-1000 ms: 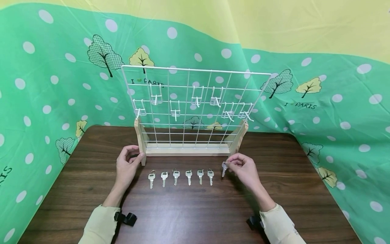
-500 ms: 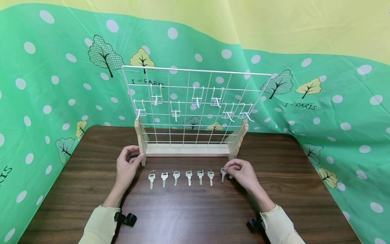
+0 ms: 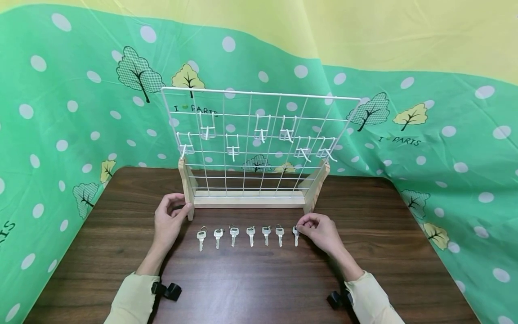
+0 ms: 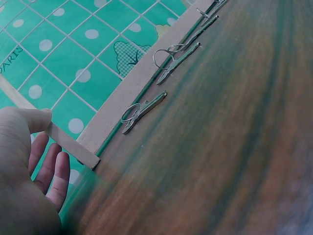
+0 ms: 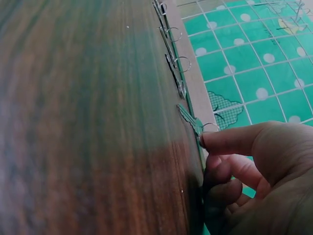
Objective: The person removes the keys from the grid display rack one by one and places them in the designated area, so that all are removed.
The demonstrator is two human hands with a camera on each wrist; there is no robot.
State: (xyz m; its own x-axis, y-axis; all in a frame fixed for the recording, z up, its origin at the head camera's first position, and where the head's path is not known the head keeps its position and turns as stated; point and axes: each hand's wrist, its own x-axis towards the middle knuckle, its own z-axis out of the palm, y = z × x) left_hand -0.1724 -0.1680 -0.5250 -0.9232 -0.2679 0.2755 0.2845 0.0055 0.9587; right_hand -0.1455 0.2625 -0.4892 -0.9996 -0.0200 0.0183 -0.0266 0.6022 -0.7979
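Note:
My right hand [image 3: 321, 231] pinches a silver key [image 3: 296, 236] by its head end, at the right end of a row of keys. In the right wrist view that key [image 5: 190, 117] slants off the thumb tip, its blade towards the tabletop and its ring beside the thumb. My left hand [image 3: 169, 219] holds the left wooden foot [image 3: 187, 191] of a white wire grid rack [image 3: 261, 94], thumb in front and fingers behind. Several other keys, among them one at the left end [image 3: 201, 238], lie in line before the rack, each with a small ring.
Several white hooks, such as the middle one [image 3: 233, 148], hang on the grid at two heights and jut forward. A pale wooden bar [image 3: 248, 200] joins the two feet. The brown table [image 3: 234, 288] backs onto a green dotted cloth [image 3: 457, 108].
My right hand has come slightly nearer and lower with its key, which now lines up with the row. The left hand stays on the rack's foot.

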